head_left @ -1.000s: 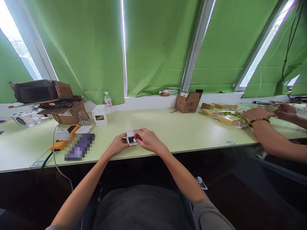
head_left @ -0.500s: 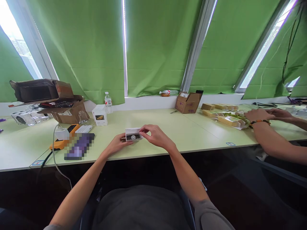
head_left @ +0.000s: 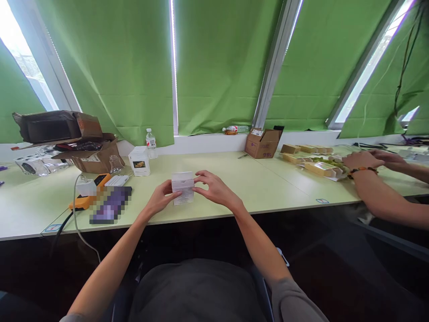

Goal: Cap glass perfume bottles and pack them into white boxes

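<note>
A small white box stands upright over the table near its front edge, its printed side facing me and its top flap raised. My left hand grips the box from the left, thumb across its front. At the right edge is my right hand, with thumb and fingertips closed on the box's side. What lies inside the box is hidden from this angle.
To the left lie a blurred dark phone, an orange power strip with a cable, and a white box beside a water bottle. Cardboard boxes stand behind. Another person's hands work at the right near yellow cartons.
The small box has tipped upright, so its printed side now shows instead of its open top with a dark, round-fronted item inside. My left thumb has come onto its front.
</note>
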`<act>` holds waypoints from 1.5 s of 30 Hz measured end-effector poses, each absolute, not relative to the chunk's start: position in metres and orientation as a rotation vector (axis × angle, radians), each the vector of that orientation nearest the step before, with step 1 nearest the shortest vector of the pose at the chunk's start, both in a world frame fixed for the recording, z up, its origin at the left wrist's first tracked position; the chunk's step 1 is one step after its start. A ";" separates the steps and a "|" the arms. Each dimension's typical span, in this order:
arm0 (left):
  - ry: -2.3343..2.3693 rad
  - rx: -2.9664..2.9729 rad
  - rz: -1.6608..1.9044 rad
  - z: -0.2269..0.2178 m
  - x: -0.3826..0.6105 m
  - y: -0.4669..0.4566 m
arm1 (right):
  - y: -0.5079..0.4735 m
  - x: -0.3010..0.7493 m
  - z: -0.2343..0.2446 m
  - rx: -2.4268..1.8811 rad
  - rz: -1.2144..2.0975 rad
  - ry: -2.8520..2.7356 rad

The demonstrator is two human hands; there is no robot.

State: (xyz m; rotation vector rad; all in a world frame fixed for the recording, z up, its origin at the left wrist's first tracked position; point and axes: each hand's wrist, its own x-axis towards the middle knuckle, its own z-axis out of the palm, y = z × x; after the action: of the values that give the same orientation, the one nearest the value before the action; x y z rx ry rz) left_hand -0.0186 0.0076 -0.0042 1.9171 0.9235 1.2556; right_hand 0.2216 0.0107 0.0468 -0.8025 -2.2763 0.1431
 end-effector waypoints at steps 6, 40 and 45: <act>1.016 1.964 1.561 -0.005 -0.017 0.007 | 0.016 0.215 0.043 -0.732 0.249 -2.222; 1.007 1.833 1.451 0.013 -0.013 -0.003 | 0.017 0.207 0.039 -0.791 0.431 -2.143; 1.058 1.845 1.465 0.013 -0.012 -0.003 | 0.018 0.206 0.037 -0.845 0.443 -2.118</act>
State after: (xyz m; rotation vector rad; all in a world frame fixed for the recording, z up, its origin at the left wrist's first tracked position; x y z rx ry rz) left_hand -0.0125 -0.0028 0.0134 1.8448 1.0584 1.4652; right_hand 0.2057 0.0177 0.0370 -0.8453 -2.1180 0.4426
